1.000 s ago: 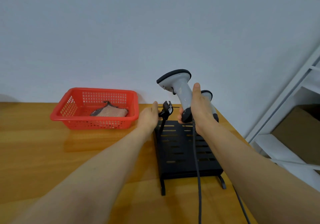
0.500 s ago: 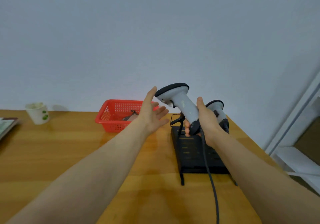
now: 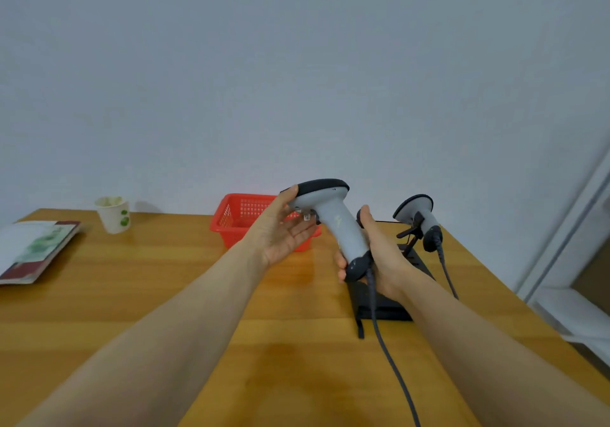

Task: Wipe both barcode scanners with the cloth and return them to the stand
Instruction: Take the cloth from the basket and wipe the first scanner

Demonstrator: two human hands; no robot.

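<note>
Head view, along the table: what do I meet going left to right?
booklet → paper cup → red basket → held scanner → second scanner. The hands and the stand overlap these things, so they are left out.

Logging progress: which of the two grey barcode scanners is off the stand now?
The nearer grey-and-black corded scanner: the right hand grips its handle, the left hand touches its head. The farther scanner rests on the black metal stand.
</note>
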